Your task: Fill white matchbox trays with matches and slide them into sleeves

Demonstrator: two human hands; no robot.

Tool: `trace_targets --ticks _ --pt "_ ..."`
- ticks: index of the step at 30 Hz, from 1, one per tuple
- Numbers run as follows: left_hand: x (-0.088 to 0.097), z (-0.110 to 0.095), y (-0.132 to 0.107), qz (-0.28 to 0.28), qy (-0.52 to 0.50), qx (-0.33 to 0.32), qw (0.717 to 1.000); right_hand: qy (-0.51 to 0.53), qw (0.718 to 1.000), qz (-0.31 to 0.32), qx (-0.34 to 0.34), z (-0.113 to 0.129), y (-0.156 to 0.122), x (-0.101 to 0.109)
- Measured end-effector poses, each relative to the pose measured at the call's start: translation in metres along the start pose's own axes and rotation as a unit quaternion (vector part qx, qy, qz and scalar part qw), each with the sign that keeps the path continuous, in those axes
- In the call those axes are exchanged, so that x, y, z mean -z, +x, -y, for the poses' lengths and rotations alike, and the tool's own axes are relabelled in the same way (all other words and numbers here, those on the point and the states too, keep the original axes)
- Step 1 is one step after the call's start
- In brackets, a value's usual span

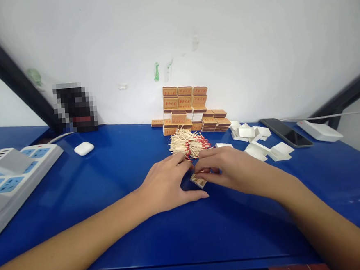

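My left hand [168, 185] and my right hand [228, 166] meet at the middle of the blue table [128, 237], fingers curled together over a small matchbox tray [198, 180] filled with matches. Both hands pinch at that tray; the left thumb lies flat on the table below it. Just behind the fingertips lies a loose pile of red-tipped matches [188, 144]. Farther back, against the white wall, stands a stack of orange matchboxes [187, 110].
Several empty white inner trays [260, 143] lie at the right of the pile. A dark phone [286, 131] and a white box [320, 130] sit at the far right. A power strip [13, 175] and a white earbud case [84, 148] are at the left.
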State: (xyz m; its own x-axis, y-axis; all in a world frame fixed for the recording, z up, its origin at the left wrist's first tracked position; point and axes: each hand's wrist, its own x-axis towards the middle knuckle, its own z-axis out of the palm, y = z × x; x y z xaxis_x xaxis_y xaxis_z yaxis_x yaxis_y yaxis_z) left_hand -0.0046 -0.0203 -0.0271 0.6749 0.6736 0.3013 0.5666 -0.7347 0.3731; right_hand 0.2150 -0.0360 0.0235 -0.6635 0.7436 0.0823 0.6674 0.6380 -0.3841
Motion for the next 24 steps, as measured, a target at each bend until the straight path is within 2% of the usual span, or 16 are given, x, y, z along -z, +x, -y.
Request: trace_targets --ticks 4,10,18,24 --pt "-0.003 0.000 0.000 -0.014 -0.004 -0.001 1.000 -0.009 1.000 -0.015 -0.014 -0.004 -0.001 0.006" --pt "-0.001 0.000 0.001 -0.019 -0.009 -0.017 1.000 -0.028 0.998 0.016 -0.056 -0.013 -0.006 0.009" --pt "0.004 0.008 0.003 0.007 -0.008 -0.029 1.000 0.025 0.999 0.000 -0.030 -0.009 0.000 -0.003" --pt "0.005 0.009 0.003 0.010 -0.016 -0.038 0.999 0.009 0.999 0.009 -0.034 -0.012 -0.001 -0.005"
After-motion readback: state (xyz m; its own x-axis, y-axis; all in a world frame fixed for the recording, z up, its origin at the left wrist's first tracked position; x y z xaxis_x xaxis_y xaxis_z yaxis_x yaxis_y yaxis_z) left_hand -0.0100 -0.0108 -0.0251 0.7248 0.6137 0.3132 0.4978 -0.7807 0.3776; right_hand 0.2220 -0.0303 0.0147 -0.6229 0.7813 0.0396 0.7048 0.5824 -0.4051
